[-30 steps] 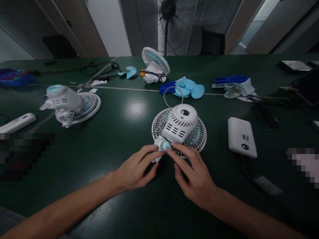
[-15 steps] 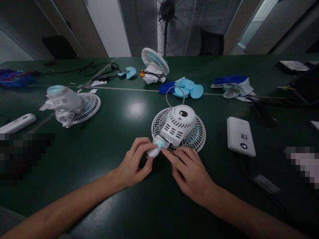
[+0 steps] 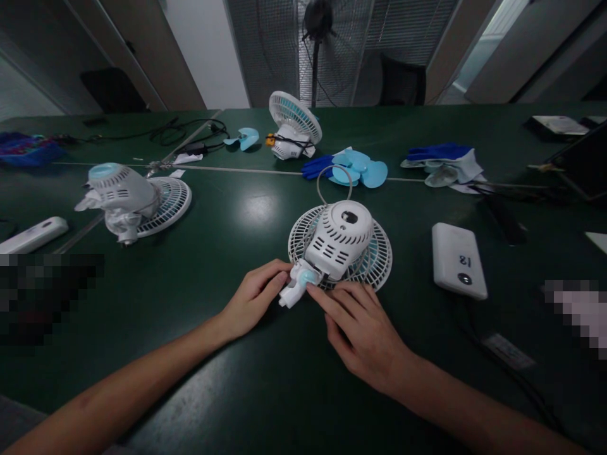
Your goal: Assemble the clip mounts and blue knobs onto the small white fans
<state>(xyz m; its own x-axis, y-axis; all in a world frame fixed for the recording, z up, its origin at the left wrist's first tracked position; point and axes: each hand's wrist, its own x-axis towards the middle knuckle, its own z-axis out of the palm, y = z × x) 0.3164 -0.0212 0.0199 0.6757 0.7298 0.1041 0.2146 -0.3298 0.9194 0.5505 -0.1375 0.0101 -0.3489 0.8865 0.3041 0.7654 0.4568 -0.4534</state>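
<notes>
A white fan (image 3: 341, 240) lies face down on its round grille, motor housing up. A white jointed bracket (image 3: 293, 292) with a light-blue knob (image 3: 308, 277) sticks out from its lower left. My left hand (image 3: 253, 297) is at the bracket's left side, fingers stretched out, fingertips at or very near the joint; I cannot tell whether they touch. My right hand (image 3: 360, 328) has its fingers apart and bent. Its index fingertip touches the bracket beside the knob, and the other fingers rest at the grille's near edge. A thin wire loop (image 3: 349, 183) rises behind the fan.
Another white fan (image 3: 123, 196) lies on the left, a third (image 3: 294, 129) at the back. Light-blue fan blades (image 3: 363, 169) and gloves (image 3: 443, 164) lie beyond my fan. A white power bank (image 3: 458, 260) is to the right. Cables (image 3: 190, 131) run across the green table (image 3: 227, 392).
My left hand has let go of the bracket's lower end and moved up beside the joint, leaving that end in view. My right hand has barely moved; the fan stays in place.
</notes>
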